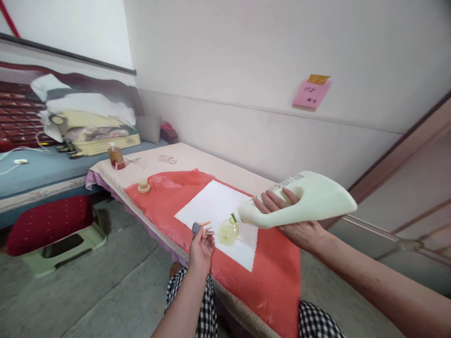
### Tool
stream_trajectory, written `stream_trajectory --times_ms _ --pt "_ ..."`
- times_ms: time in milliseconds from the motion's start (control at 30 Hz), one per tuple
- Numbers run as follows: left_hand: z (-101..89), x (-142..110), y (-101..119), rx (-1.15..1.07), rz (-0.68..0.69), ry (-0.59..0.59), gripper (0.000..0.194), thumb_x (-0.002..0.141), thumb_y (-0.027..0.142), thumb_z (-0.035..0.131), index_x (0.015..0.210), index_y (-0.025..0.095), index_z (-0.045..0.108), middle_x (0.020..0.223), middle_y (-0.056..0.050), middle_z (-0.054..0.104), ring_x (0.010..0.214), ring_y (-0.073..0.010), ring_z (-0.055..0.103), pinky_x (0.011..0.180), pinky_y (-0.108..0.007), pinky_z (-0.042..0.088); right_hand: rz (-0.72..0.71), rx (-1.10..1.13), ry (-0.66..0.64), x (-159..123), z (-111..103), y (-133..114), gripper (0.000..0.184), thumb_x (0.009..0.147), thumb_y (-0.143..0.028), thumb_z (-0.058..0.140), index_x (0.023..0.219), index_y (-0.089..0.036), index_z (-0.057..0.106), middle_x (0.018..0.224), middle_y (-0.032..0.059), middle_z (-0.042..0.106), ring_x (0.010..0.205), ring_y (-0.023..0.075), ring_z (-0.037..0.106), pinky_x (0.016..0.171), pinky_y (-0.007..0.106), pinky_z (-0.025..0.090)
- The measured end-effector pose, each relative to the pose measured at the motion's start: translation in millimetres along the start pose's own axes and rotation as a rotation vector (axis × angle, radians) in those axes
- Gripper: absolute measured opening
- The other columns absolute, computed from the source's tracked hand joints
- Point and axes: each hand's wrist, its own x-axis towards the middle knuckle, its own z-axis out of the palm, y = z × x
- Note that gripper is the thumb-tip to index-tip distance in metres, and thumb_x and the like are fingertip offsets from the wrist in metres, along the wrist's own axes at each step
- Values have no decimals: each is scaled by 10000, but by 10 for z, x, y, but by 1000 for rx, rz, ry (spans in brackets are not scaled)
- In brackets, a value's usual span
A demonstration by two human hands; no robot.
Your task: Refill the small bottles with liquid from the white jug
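Observation:
My right hand (296, 220) is wrapped round the handle of a large pale green jug (306, 199), tipped on its side with its mouth pointing left and down. Just under the mouth a small round clear bottle (229, 232) with yellowish liquid rests on a white cloth (214, 206). My left hand (200, 246) sits beside the small bottle, fingers pinched on small items, one grey and one orange, too small to name. The white cloth lies on a red sheet (278, 277) spread over a low table.
A roll of tape (143, 187) and a small amber bottle (115, 157) stand toward the table's far end (165, 162). A bed with piled bedding (88, 122) lies at the left, a red stool (49, 225) on the floor beside it. A wall runs along the table's far side.

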Motion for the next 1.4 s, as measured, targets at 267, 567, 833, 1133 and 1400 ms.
stream_trajectory --times_ms 267,567,833,1133,1400 --pt "11 28 19 -12 -3 -1 162 773 275 696 759 135 616 704 -42 640 586 -107 592 545 -203 484 46 202 -35 -42 67 40 654 924 -38 400 1500 -290 219 1393 55 514 1334 283 404 1142 547 276" --pt "-14 81 17 -9 -7 -7 173 769 285 699 818 142 616 747 -56 650 605 -117 591 532 -207 472 63 141 -9 -113 135 121 599 926 -113 467 1487 -218 287 1416 107 503 1329 317 418 1137 581 244" --pt "-3 97 19 -15 -21 20 206 742 277 720 862 148 613 745 -56 649 594 -120 589 526 -210 470 220 288 43 -179 211 282 561 922 -251 507 1452 -178 339 1291 167 595 1217 358 529 1082 627 285" --pt "41 51 16 -19 -20 -1 253 745 273 730 945 163 620 754 -41 648 593 -110 589 534 -197 471 1138 1159 -74 681 506 164 557 607 -550 780 965 -134 684 861 123 726 781 309 677 671 388 529" --pt "26 91 10 -50 6 25 271 720 257 757 954 178 644 758 -29 653 602 -112 603 562 -205 490 1408 1726 388 1302 1577 -514 632 653 -493 736 1140 -109 611 1130 154 692 992 273 649 867 381 512"
